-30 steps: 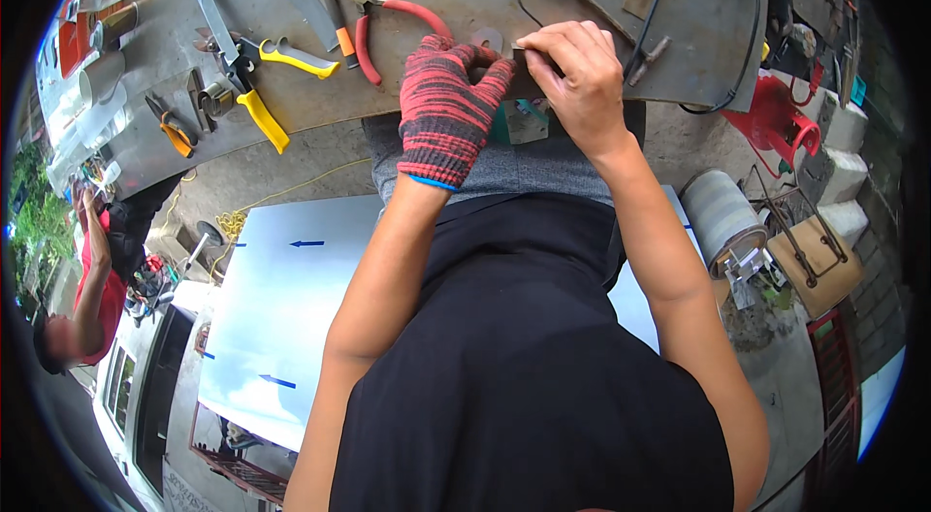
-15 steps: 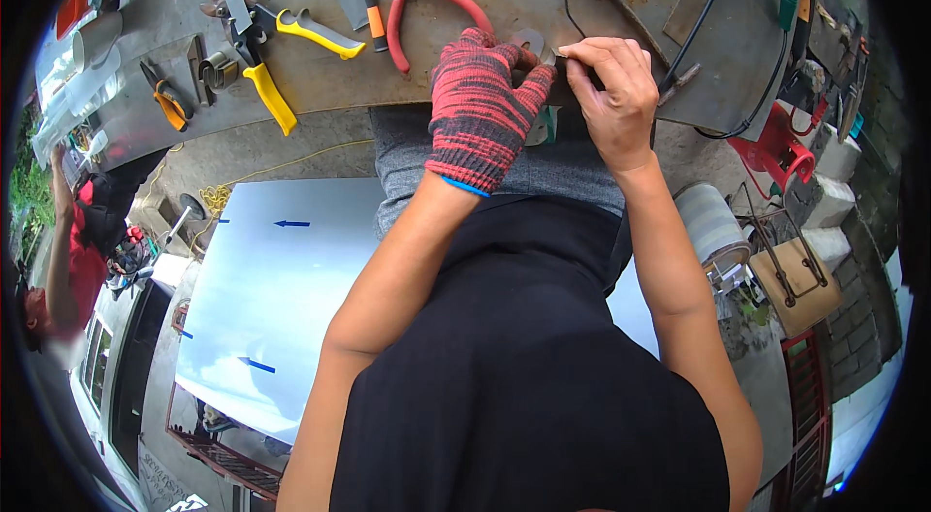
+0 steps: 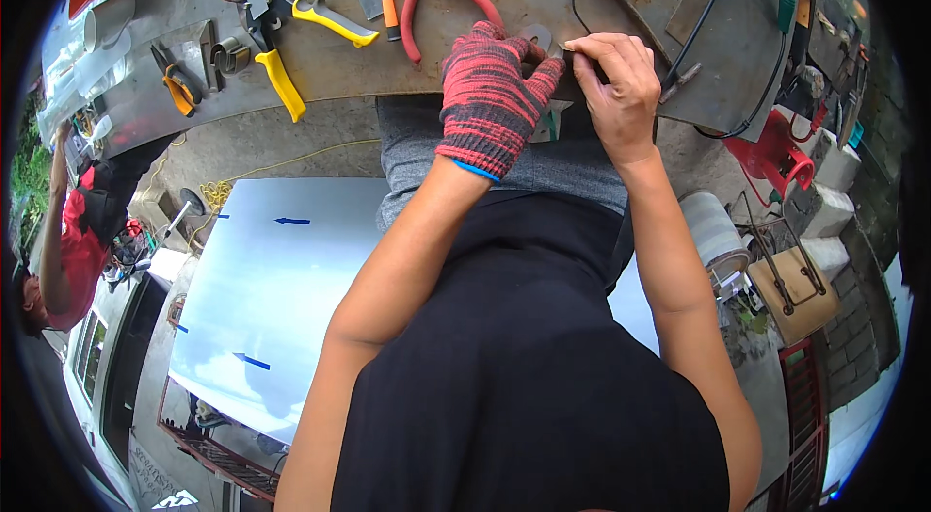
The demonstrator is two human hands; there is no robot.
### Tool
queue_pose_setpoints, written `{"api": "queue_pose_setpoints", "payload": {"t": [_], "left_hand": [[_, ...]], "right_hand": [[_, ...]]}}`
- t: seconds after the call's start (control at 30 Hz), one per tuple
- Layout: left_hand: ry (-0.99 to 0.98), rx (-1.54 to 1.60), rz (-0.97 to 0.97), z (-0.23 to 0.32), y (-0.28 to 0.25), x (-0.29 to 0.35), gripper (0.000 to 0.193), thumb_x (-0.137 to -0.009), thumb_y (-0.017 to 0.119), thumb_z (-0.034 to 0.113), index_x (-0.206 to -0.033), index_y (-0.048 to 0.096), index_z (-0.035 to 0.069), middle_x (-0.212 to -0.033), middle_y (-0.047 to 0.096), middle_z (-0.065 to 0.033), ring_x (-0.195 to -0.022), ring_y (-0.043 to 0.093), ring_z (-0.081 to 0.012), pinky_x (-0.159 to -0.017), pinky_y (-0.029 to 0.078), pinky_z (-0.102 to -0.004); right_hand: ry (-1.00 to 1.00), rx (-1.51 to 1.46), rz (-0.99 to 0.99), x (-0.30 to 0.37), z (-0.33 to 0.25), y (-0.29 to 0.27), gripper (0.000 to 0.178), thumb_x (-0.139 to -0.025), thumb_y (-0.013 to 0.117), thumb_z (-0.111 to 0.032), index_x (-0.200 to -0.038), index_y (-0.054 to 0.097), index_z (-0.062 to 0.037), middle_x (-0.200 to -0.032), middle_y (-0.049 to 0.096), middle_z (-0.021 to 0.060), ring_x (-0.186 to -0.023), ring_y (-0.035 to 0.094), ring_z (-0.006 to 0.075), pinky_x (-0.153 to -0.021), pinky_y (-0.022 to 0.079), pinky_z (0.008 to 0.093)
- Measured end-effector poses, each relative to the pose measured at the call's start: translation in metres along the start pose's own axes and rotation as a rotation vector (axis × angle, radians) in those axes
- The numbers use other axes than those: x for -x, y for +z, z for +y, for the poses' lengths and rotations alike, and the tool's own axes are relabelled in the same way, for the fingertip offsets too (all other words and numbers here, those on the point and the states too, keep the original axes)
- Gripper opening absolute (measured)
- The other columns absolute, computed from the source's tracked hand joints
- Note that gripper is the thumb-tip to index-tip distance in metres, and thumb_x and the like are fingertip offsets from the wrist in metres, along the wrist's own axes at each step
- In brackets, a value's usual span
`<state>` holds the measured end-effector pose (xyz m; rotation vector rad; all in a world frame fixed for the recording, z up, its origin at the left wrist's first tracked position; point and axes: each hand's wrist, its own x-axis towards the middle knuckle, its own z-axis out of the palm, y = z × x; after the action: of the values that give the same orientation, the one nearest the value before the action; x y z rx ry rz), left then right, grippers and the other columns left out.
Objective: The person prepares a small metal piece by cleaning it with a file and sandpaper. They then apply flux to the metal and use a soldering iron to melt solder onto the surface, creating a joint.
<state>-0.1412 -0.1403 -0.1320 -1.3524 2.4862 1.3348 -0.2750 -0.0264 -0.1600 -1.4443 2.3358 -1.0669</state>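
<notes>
The bare right hand (image 3: 623, 85) pinches 1 small metal piece (image 3: 567, 48) narrowly between thumb and forefinger. The piece lies at the left of those fingertips, just beside the gloved left hand (image 3: 497, 95), whose fingers curl toward their thumb; I cannot tell whether they grip it too. It seems to point left, long axis roughly crosswise, though too small for certainty.
</notes>
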Motion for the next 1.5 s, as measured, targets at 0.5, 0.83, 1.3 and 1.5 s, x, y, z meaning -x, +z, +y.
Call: {"api": "queue_pose_setpoints", "payload": {"t": [0.5,0.83,1.3,1.5], "left_hand": [[-0.032,-0.031,-0.03,-0.002,0.001,-0.008,0.031,-0.082,0.081,0.035,-0.093,0.081,0.007,-0.095,0.068,-0.0203,-0.093,0.068,-0.0371,-0.084,0.055,-0.0476],[-0.108,0.039,-0.112,-0.002,-0.003,-0.013,0.034,-0.085,0.079,0.038,-0.098,0.081,0.006,-0.102,0.07,-0.0205,-0.095,0.07,-0.0363,-0.085,0.055,-0.0455],[-0.167,0.004,-0.169,0.005,-0.01,-0.016,0.042,-0.086,0.08,0.04,-0.104,0.081,0.003,-0.096,0.079,-0.0166,-0.087,0.077,-0.0258,-0.083,0.058,-0.0368],[-0.104,-0.024,-0.16,0.0,-0.008,-0.018,0.042,-0.086,0.079,0.042,-0.105,0.081,0.004,-0.097,0.079,-0.0173,-0.089,0.076,-0.0276,-0.085,0.058,-0.0373]], "right_hand": [[0.002,-0.055,-0.038,-0.002,0.0,-0.007,0.015,-0.082,0.078,-0.004,-0.096,0.076,-0.0088,-0.092,0.072,0.0035,-0.084,0.065,0.0225,-0.076,0.046,0.0353],[0.109,-0.112,0.144,0.0,0.002,-0.035,0.02,-0.087,0.073,0.003,-0.104,0.075,-0.0078,-0.098,0.074,0.0056,-0.088,0.07,0.0223,-0.081,0.051,0.0341],[0.001,0.03,0.025,0.008,-0.004,-0.009,0.01,-0.087,0.076,-0.013,-0.097,0.075,-0.0112,-0.099,0.065,0.0019,-0.099,0.062,0.023,-0.085,0.044,0.038],[-0.051,0.09,0.014,0.005,0.0,-0.005,0.009,-0.087,0.075,-0.015,-0.096,0.075,-0.0138,-0.096,0.066,0.0003,-0.097,0.063,0.0223,-0.085,0.044,0.039]]}}
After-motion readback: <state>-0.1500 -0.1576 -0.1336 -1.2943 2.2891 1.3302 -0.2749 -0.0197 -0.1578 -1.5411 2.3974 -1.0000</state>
